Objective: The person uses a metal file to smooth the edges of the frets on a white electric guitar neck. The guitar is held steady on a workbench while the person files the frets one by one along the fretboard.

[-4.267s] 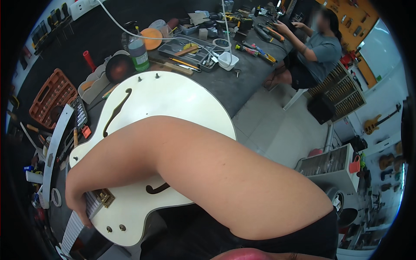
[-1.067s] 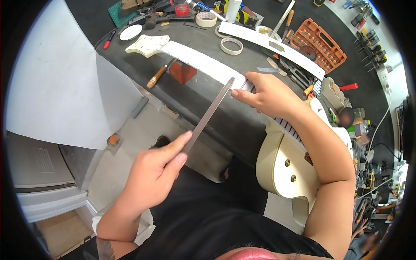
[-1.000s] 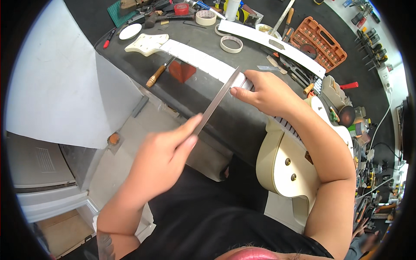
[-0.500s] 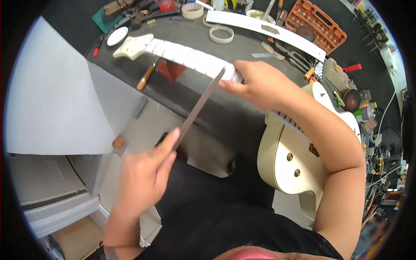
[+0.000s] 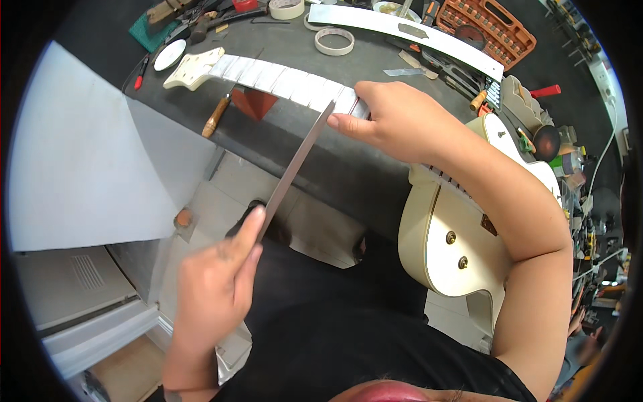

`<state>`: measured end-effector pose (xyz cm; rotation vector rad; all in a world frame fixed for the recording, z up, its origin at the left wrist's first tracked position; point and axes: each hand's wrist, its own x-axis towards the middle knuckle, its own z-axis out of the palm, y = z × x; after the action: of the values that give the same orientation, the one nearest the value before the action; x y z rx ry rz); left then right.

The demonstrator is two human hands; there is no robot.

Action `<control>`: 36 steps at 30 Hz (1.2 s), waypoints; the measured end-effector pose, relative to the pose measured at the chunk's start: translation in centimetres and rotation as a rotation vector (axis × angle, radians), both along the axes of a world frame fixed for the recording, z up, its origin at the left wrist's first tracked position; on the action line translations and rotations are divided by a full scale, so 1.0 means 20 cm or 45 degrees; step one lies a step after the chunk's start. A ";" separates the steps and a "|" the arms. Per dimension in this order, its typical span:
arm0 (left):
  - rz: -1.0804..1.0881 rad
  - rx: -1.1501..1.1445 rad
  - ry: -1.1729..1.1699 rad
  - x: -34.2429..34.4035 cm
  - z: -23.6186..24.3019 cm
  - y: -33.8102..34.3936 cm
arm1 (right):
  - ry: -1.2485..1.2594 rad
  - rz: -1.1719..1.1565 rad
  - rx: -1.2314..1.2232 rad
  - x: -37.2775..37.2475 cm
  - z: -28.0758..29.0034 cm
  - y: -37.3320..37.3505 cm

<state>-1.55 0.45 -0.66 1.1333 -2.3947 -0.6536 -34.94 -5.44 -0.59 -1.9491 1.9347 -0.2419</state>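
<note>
- right hand (image 5: 402, 120) rests on the masked guitar neck (image 5: 281, 77), fingertips pinching the far end of a long flat metal file (image 5: 295, 157) against the neck's near edge
- left hand (image 5: 214, 288) grips the file's near end, forefinger stretched along the blade; file slants from it up to the right hand
- beyond the right hand lie tape rolls (image 5: 333, 41) and an orange tool case (image 5: 485, 30); cream guitar body (image 5: 455, 221) sits under the forearm
- judging by the tape covering the fretboard, masking looks done; how far the edge filing has got cannot be told

Your left hand (image 5: 214, 288) and right hand (image 5: 395, 120) hold a long metal file (image 5: 295, 164) against the white guitar's neck (image 5: 281, 80) on the bench (image 5: 321, 154)
</note>
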 end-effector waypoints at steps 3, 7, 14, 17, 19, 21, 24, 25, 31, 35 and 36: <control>-0.057 -0.147 -0.084 -0.25 0.00 -0.24 | -0.019 0.018 -0.029 -0.01 0.00 -0.02; -0.021 -0.147 -0.036 -0.51 0.03 -0.43 | -0.050 0.051 -0.034 0.04 0.04 -0.01; 0.035 0.049 -0.067 0.00 0.02 0.02 | -0.002 0.016 -0.024 -0.02 -0.01 0.00; -0.018 -0.077 -0.154 -0.08 0.02 -0.06 | -0.002 -0.004 0.045 0.00 0.02 -0.01; -0.103 -0.275 -0.126 -0.25 0.02 -0.25 | -0.015 0.032 -0.043 0.00 0.01 -0.01; -0.134 -0.298 -0.037 -0.42 0.01 -0.39 | -0.031 0.048 -0.046 0.02 0.01 -0.01; -0.094 -0.161 -0.036 -0.50 0.03 -0.42 | -0.052 0.035 0.042 0.02 0.05 -0.02; -0.085 -0.146 -0.056 -0.42 0.03 -0.35 | -0.048 0.029 0.050 0.01 0.06 -0.01; 0.067 0.037 -0.129 -0.03 0.08 0.05 | -0.020 0.004 0.046 0.00 0.05 0.01; -0.086 -0.302 -0.138 -0.26 0.02 -0.25 | -0.015 0.013 0.018 0.02 0.03 0.00; -0.128 -0.391 -0.101 -0.34 0.01 -0.33 | -0.022 0.042 -0.005 0.03 0.05 -0.01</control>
<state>-8.42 -6.12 -0.41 0.9294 -2.5224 -0.2600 -34.30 -5.72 0.37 -1.9729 1.8912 -0.2530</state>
